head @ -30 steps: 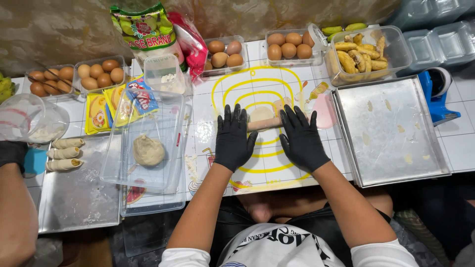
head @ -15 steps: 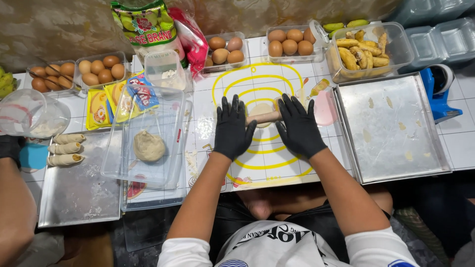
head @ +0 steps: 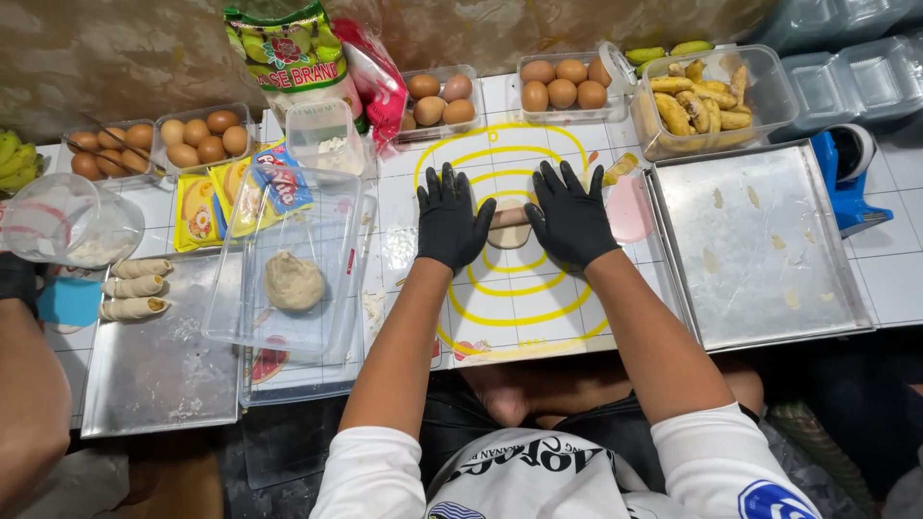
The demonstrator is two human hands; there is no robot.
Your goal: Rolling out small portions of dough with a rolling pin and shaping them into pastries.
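Note:
Both of my hands wear black gloves and press flat on a wooden rolling pin (head: 510, 216) over a small piece of pale dough (head: 509, 234). My left hand (head: 450, 217) covers the pin's left end, my right hand (head: 569, 213) its right end. The dough lies on a white pastry mat (head: 519, 288) printed with yellow rings. Fingers of both hands are spread, palms down. Only the pin's middle shows between the hands.
A clear tub (head: 288, 259) holds a dough ball (head: 293, 282). Rolled dough pieces (head: 135, 286) lie on a metal tray (head: 159, 370) at left; another metal tray (head: 760, 250) sits right. Egg boxes (head: 562, 88), a banana tub (head: 707, 96) and another person's arm (head: 29, 384) border the area.
Both hands have slid away from me along the mat, rolling the pin farther over the dough. Nothing else has moved.

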